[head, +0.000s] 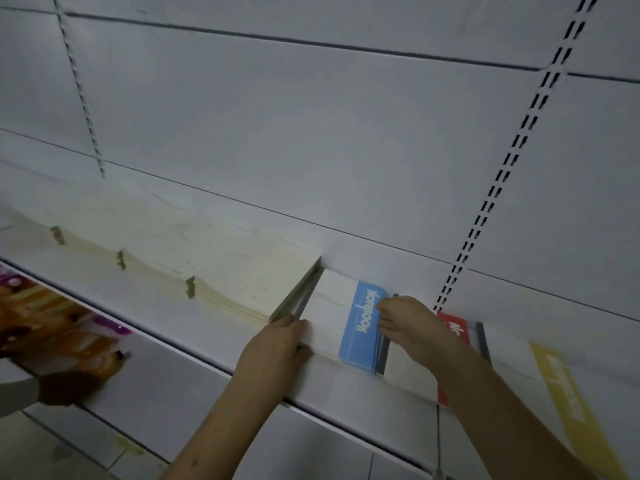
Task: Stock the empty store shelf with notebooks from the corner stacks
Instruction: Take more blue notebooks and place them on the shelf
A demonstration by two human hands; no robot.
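White metal shelf (180,344) carries a long cream row of notebooks (166,258) standing on edge at the left. At the row's right end the left hand (277,344) curls its fingers round the near corner of the blue-banded notebook (346,323), which lies flat; the right hand (408,327) pinches its dark spine. Further right lie a red-banded notebook (453,332), partly hidden by the right forearm, and a yellow-banded notebook (568,403), blurred. Far left, below the shelf, blurred orange packaging (59,323).
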